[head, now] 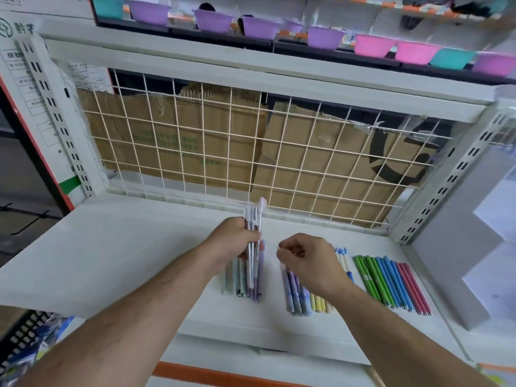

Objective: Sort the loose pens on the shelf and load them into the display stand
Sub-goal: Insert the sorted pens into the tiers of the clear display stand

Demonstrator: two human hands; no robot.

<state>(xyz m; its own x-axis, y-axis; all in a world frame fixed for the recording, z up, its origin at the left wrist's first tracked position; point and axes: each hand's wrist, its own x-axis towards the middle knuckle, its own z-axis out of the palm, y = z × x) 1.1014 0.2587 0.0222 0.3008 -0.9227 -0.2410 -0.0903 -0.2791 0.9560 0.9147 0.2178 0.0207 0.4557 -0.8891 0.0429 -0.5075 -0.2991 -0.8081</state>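
Several pale-capped pens point(254, 219) stand upright in the left grip point(234, 241), fingers wrapped round their barrels, just before the middle of the wire grid point(251, 152). The right grip point(304, 258) hovers a little farther out from the grid, fingers curled; whether it pinches anything cannot be told. More pens lie on the white shelf point(111, 247) in front of the grid: a teal and purple pile point(240, 283), purple and yellow ones point(296, 294), and a green, blue and red row point(391, 283) toward its right end
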